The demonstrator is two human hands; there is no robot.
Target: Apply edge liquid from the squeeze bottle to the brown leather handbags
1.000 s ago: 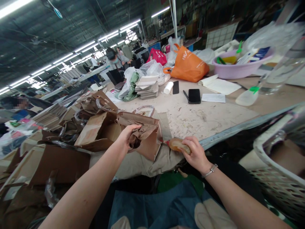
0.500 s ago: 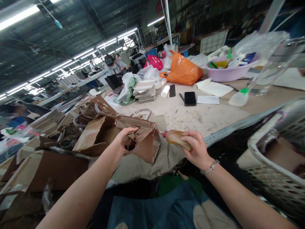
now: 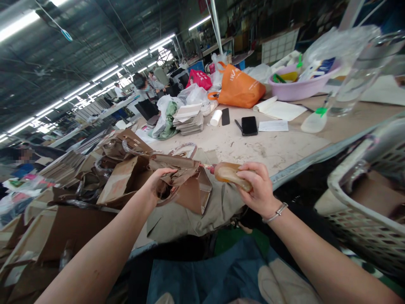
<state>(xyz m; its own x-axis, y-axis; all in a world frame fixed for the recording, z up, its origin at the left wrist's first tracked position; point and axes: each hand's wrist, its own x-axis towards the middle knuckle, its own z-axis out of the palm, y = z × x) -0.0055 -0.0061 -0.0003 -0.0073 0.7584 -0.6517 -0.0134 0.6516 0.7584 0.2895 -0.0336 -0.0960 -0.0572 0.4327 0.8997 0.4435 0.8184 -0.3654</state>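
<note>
Brown and kinda floppy, the leather bag (image 3: 190, 190) sits at the near edge of the table (image 3: 253, 147), top flap crumpled, with a plastic-wrapped handle (image 3: 185, 147) poking up behind it. Left hand (image 3: 158, 183) is closed on the bag's folded top edge. Right hand (image 3: 257, 190) is wrapped round an amber squeeze bottle (image 3: 229, 174), its red tip right by the bag. White lettering on the orange tote (image 3: 238, 88) further back is too blurry to read.
</note>
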